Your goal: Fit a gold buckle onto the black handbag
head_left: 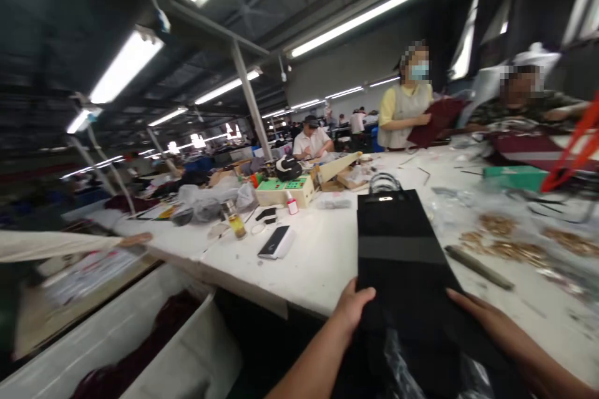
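A long black bag (406, 290) extends away from me over the white table, tilted and reaching to the bottom of the view. It has a lighter band across it, dark loop handles and a small shiny metal piece at its far end. My left hand (353, 307) grips its left edge, thumb on top and the other fingers hidden beneath. On the right edge, my right hand (475, 308) holds the bag from the side, its fingers partly hidden. Crumpled clear plastic (400, 365) lies on the near part of the bag.
Gold-coloured metal parts (508, 243) and a dark bar (480, 267) lie right on the white table (313, 268). A boxed item (277, 242), a yellow bottle (235, 222) and a green-topped machine (285, 190) stand left. A white bin (201, 336) is lower left. Co-workers sit or stand beyond.
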A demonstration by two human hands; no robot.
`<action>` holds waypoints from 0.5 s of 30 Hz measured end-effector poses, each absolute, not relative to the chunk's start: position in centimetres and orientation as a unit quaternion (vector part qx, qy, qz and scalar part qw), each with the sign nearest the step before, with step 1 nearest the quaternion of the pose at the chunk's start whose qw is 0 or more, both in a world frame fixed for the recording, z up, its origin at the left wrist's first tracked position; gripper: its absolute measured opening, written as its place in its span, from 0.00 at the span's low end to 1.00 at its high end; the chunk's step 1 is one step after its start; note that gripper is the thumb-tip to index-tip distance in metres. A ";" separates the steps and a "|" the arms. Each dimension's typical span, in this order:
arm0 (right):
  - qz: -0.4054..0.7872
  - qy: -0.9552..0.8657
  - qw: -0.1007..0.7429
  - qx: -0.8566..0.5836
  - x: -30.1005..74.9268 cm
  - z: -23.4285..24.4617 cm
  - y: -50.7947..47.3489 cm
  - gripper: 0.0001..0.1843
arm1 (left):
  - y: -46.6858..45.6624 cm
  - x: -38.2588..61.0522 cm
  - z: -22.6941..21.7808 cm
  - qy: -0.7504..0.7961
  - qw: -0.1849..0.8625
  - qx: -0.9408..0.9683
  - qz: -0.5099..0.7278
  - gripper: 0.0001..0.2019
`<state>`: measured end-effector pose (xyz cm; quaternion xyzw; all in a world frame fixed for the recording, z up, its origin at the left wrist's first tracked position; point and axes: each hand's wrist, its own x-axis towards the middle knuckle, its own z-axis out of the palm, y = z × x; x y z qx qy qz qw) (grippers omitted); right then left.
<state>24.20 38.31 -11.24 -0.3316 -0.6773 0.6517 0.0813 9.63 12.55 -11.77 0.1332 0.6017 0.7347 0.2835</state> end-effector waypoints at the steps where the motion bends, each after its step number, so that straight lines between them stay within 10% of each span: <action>1: 0.669 -0.649 0.074 -0.355 24.6 -11.4 38.2 0.39 | 12.5 9.5 -11.6 0.608 0.286 0.146 0.726 0.35; 15: 0.596 -0.691 0.131 -0.388 26.5 -13.7 37.5 0.46 | 11.9 9.9 -10.8 0.631 0.302 0.165 0.695 0.30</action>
